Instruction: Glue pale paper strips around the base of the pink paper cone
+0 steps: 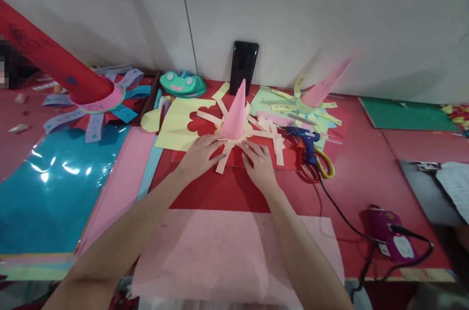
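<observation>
A pink paper cone [235, 117] stands upright in the middle, with cream paper strips [209, 117] fanning out around its base. My left hand [200, 156] reaches the base from the left, its fingers stretched over the paper and its thumb apart, beside a strip pointing toward me. From the right, my right hand [259, 161] rests its spread fingers at the front of the same base. Neither hand is visibly wrapped around anything. Several loose cream strips [273, 133] are heaped right of the cone. Red card [205, 197] lies underneath.
A blue glue gun [309, 141] lies at right, its cord running to a purple power strip [391, 235]. Yellow-handled scissors [326, 162] are beside it. A second pink cone [326, 85] stands behind. A phone [244, 66] leans on the wall. A red tube [73, 65] rises at left.
</observation>
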Demonstrator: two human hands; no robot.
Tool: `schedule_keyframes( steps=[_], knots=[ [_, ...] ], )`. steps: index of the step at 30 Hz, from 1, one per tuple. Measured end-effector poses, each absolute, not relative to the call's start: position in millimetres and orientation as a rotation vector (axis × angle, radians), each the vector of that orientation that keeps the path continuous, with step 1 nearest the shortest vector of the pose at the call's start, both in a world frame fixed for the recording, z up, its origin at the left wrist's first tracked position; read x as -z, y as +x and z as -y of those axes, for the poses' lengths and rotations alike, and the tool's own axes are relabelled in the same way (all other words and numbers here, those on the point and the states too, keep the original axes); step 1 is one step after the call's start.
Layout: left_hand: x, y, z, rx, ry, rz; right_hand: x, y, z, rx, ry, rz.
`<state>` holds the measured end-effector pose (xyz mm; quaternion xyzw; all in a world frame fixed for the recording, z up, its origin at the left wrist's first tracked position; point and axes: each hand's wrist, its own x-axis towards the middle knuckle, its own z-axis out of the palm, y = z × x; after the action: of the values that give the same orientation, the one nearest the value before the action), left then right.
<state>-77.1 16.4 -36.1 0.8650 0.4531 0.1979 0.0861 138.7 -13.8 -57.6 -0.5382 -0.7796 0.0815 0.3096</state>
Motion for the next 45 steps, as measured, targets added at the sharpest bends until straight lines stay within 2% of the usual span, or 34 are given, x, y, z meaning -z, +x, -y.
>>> schedule_keyframes(
  steps=[7,19,33,45],
  knots=[
    [52,-75,-17,-0.467,2.683,-1.18,58,139,14,-0.24,-1.433,2.054],
    [52,-75,-16,-0.648,2.687,-1.142,57,138,14,-0.26,-1.432,2.05],
    [47,-65,-15,-0.655,2.315,-1.4,56,139,14,-0.241,-1.451,2.085],
    [43,-63,-16,-0.689,2.225,-1.427,55,138,15,-0.253,-1.439,2.06]
  ],
)
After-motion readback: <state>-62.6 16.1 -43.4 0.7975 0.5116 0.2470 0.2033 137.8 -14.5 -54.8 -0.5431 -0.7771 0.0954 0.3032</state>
